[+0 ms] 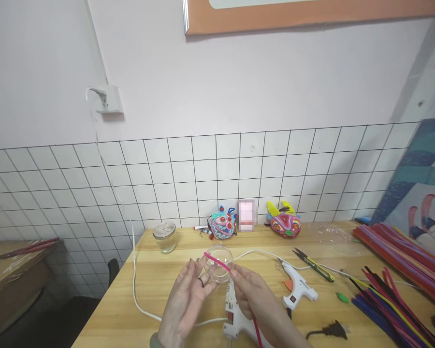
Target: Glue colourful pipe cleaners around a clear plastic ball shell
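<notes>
My left hand (186, 304) holds a clear plastic half-sphere (219, 263) by its rim, a little above the wooden table (155, 290). A ring sits on one finger. My right hand (259, 304) pinches a pink pipe cleaner (217, 261) that lies across the top of the clear shell, with its other end trailing down past my wrist. Both hands are close together at the table's front middle.
Two white glue guns (299, 287) (235, 319) with cords lie near my hands. Bundles of coloured pipe cleaners (395, 270) fill the right side. Snips (313, 265), a glass jar (164, 237), and two colourful craft masks (223, 223) (284, 221) stand farther back. A black plug (329, 330) lies front right.
</notes>
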Demonstrator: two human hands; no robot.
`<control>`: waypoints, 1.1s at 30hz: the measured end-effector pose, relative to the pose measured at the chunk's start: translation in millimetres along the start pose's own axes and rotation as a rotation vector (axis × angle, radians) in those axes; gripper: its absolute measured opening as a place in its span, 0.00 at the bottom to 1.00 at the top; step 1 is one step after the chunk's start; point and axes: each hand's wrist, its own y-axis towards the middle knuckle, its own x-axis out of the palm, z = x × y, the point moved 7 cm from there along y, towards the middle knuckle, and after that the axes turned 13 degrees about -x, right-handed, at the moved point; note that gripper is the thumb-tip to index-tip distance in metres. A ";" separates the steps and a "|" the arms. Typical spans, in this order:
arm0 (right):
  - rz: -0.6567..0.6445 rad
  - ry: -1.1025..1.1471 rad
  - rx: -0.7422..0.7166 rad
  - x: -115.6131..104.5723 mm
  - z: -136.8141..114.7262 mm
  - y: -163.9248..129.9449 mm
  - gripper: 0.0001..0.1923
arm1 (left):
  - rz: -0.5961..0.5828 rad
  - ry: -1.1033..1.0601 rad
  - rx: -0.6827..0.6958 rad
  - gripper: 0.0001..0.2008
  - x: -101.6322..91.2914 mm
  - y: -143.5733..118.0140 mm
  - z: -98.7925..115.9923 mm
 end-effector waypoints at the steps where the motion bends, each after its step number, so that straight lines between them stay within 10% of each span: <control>1: 0.002 -0.004 -0.006 0.0 -0.8 0.0 0.31 | -0.012 -0.002 -0.015 0.12 1.6 0.0 -1.2; 7: 0.012 -0.047 -0.027 2.1 -0.7 1.8 0.35 | 0.039 0.059 0.035 0.14 2.8 -4.4 -1.2; 12: 0.083 -0.147 -0.110 -3.0 11.5 6.0 0.37 | 0.179 0.295 0.153 0.36 -3.4 -7.5 -1.0; 22: 0.056 -0.303 -0.113 1.1 -3.5 -5.8 0.38 | 0.244 0.583 0.310 0.29 -8.2 -4.6 8.1; 33: -0.277 -0.836 -0.156 18.7 -18.0 -35.5 0.12 | 0.398 0.530 0.361 0.32 -33.9 1.5 19.7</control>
